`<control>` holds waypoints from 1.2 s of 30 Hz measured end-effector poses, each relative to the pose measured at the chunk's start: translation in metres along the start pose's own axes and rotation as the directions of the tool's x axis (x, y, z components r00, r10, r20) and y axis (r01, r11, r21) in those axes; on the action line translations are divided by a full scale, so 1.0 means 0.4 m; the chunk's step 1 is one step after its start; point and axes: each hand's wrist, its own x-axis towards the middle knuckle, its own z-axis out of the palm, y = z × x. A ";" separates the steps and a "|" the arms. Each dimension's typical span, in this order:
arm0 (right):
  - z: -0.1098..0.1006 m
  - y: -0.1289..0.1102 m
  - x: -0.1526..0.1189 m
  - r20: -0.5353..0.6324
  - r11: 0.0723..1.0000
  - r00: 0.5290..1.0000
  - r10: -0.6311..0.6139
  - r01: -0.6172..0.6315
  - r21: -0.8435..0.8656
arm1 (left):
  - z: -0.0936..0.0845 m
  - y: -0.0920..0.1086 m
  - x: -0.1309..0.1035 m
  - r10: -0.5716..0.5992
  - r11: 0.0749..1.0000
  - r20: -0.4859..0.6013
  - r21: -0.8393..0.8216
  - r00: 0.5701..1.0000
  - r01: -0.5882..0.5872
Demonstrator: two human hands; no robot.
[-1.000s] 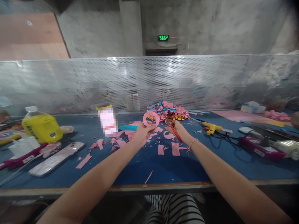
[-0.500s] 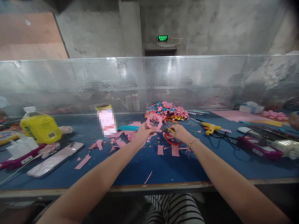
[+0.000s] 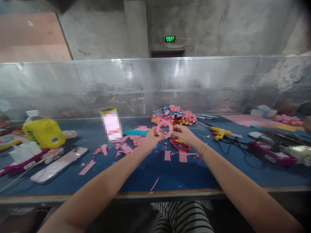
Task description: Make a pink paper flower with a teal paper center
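Observation:
A scalloped pink paper ring (image 3: 167,123) is held up above the table between my two hands. Its left side is pinched in the fingers of my left hand (image 3: 154,136). On the opposite side, the fingertips of my right hand (image 3: 184,133) close on the rim. Scissors with red and yellow handles (image 3: 181,145) lie on the table just below my right hand; their blades are hard to see. Pink paper scraps (image 3: 126,149) are strewn around my left forearm, and cut pink strips (image 3: 183,156) lie nearer me.
Behind the ring sits a heap of pink and blue paper flowers (image 3: 173,113). A yellow glue gun (image 3: 220,132) and a purple power strip (image 3: 272,154) are on the right. Leftward are a propped phone (image 3: 113,126), a flat phone (image 3: 59,165) and a yellow liquid bottle (image 3: 45,132).
My right hand has let go of the scissors, which now rest on the table, and has taken the ring's right side. The ring has shifted slightly right.

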 end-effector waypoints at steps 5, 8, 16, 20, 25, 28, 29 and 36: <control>-0.001 0.007 0.003 0.007 1.000 1.000 0.004 -0.004 0.016 | 0.001 -0.011 0.000 0.021 1.000 0.046 0.013 0.999 -0.022; -0.003 0.006 0.003 0.004 0.999 1.000 0.015 -0.015 0.046 | 0.005 -0.008 -0.001 0.001 1.000 0.034 0.005 0.999 -0.001; -0.009 0.007 0.001 -0.030 1.000 0.999 0.027 -0.027 -0.001 | 0.006 -0.007 0.010 0.030 0.993 -0.057 -0.114 0.998 -0.037; -0.007 0.009 0.002 -0.034 1.000 0.999 0.018 -0.018 0.005 | 0.000 -0.008 0.017 0.082 0.988 -0.100 -0.120 0.992 -0.094; -0.002 -0.001 -0.002 -0.054 0.989 0.995 0.078 -0.071 0.130 | -0.002 -0.004 0.017 0.064 0.983 -0.079 -0.166 0.995 -0.077; 0.001 -0.019 -0.009 -0.051 0.962 0.988 0.148 -0.132 0.241 | -0.001 0.002 0.015 0.018 0.972 -0.068 -0.234 0.998 -0.033; 0.002 -0.025 -0.011 -0.045 0.946 0.985 0.166 -0.146 0.289 | -0.001 0.004 0.015 -0.003 0.965 -0.065 -0.261 0.998 -0.014; 0.000 -0.047 -0.020 0.045 0.828 0.979 0.199 -0.192 0.526 | -0.007 0.010 0.015 -0.127 0.902 -0.004 -0.417 0.992 0.114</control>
